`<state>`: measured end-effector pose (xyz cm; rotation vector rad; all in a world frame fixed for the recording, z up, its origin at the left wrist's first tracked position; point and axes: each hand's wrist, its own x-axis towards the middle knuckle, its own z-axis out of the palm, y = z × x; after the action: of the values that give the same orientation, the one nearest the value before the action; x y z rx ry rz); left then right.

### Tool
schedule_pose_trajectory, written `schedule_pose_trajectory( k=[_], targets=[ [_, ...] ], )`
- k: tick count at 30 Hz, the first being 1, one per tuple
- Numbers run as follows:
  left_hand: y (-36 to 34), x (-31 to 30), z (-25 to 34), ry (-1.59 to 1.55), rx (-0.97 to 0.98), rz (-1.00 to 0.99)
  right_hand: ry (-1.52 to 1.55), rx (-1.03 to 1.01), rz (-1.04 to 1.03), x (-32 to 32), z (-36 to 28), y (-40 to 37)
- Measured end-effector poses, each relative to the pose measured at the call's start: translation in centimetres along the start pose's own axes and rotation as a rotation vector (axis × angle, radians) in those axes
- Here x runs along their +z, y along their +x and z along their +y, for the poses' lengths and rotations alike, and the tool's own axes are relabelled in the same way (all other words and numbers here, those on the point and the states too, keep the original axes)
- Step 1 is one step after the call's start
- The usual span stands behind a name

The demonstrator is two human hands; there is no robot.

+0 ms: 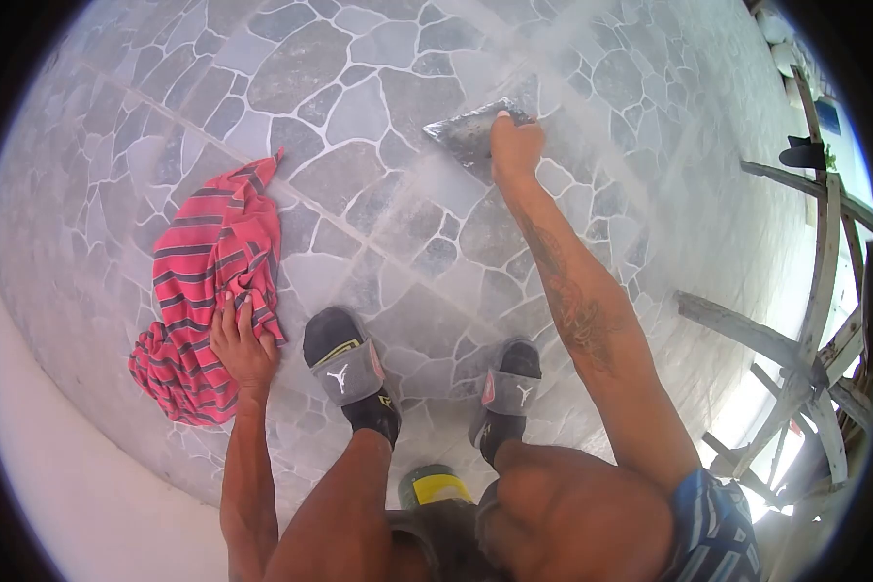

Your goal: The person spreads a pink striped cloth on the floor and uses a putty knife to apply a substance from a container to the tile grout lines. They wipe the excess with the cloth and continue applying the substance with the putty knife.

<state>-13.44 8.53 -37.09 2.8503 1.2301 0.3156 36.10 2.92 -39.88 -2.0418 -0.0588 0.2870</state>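
On the left, my left hand (244, 349) grips a bunched red cloth (204, 238) with dark stripes, its fingers curled into the fabric. The cloth lies crumpled on the stone-patterned floor (359, 165). Farther out and to the right, my right hand (516, 145) is closed on a flat metal trowel (468, 136). Its wide blade has pale smears and is held at or close to the floor; contact cannot be made out. The trowel's handle is mostly hidden by my fingers.
My feet in grey slide sandals (349, 373) stand between the two hands. A round container with a yellow label (436, 485) sits between my legs. Weathered wooden beams (747, 325) jut in from the right. A pale wall edge (58, 417) curves along the left.
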Motion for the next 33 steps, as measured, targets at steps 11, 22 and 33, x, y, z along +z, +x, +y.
schedule_pose_trajectory(
  k=[11, 22, 33],
  targets=[
    [-0.2, -0.2, 0.0, 0.018, -0.002, -0.006, -0.087, -0.121, 0.126, 1.8, 0.1, 1.0],
    [-0.2, -0.5, 0.1, -0.02, -0.032, -0.061, 0.006, 0.114, -0.033, 1.4, -6.5, 2.2],
    [-0.5, -0.4, -0.1, -0.018, -0.023, -0.032, -0.109, 0.083, -0.094, 0.6, -7.7, 4.4]
  ],
)
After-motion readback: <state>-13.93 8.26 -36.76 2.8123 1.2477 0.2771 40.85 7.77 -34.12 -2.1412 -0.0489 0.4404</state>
